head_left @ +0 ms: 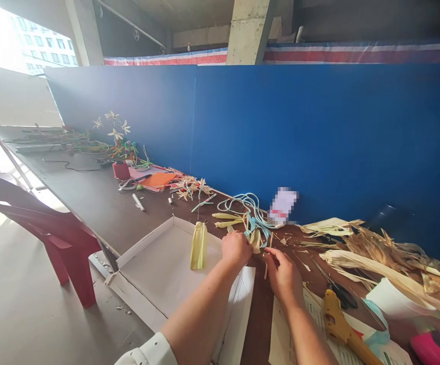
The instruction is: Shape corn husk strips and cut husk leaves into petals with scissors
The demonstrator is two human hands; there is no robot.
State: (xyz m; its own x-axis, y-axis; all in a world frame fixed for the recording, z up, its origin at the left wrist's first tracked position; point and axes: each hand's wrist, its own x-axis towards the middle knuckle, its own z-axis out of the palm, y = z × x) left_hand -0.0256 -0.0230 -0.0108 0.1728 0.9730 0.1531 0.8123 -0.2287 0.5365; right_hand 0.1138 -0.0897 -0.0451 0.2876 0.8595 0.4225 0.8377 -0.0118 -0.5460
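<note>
Pale husk piece [256, 240] at tabletop [261, 309], between hands, long axis roughly near-to-far. Left hand [237, 249] nearer, fingers curled at its left edge; grip hidden, cannot tell. Right hand [284, 274] lies right and near of it, fingers bent; pinching, cannot tell. Counts: one white tray [155, 268] left; one glue gun [333, 317], one white cup [397, 299] near right.
</note>
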